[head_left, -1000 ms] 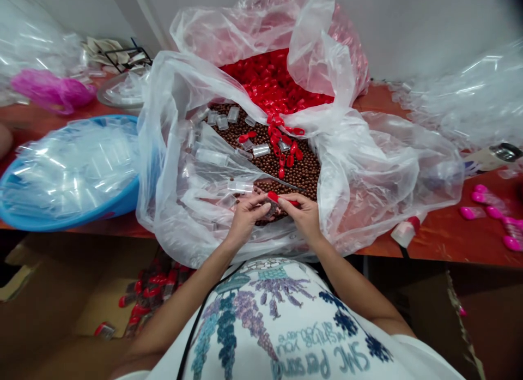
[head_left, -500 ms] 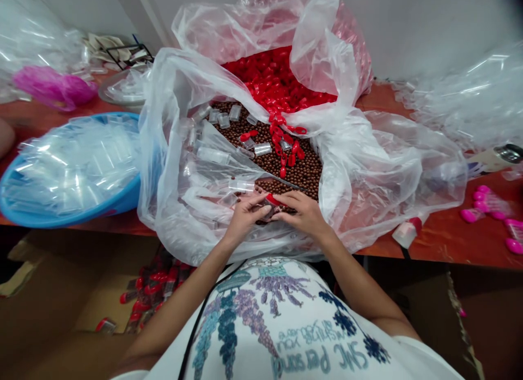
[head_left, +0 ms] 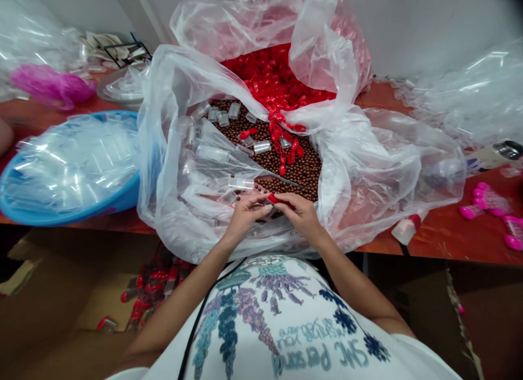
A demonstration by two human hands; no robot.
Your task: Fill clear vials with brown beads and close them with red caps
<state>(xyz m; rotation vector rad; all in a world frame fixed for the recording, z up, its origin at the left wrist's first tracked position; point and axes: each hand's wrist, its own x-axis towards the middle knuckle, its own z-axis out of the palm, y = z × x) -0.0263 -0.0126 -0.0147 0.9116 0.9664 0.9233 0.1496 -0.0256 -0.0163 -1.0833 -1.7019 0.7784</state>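
Note:
My left hand (head_left: pixel 246 216) is closed around a small clear plastic container, mostly hidden by the fingers. At its top sits a red cap (head_left: pixel 273 198), pinched by the fingers of my right hand (head_left: pixel 301 213). Both hands meet over the near side of an open plastic bag (head_left: pixel 161 145). In it lie many brown beads (head_left: pixel 304 175), with several clear containers (head_left: pixel 261 146) and loose red caps (head_left: pixel 282 164) on top. A clear container (head_left: pixel 241 184) rests just beyond my left hand.
Behind is a bag of red caps (head_left: pixel 281 80). A blue basin (head_left: pixel 81 219) of clear plastic pieces stands left. Capped red containers (head_left: pixel 159 282) lie in a cardboard box (head_left: pixel 98 293) below the table. Pink-ended containers (head_left: pixel 484 197) and a bottle (head_left: pixel 496 156) are right.
My right hand's fingers have curled in closer over the red cap, and the container now shows less between the hands. My left hand has stayed almost in place.

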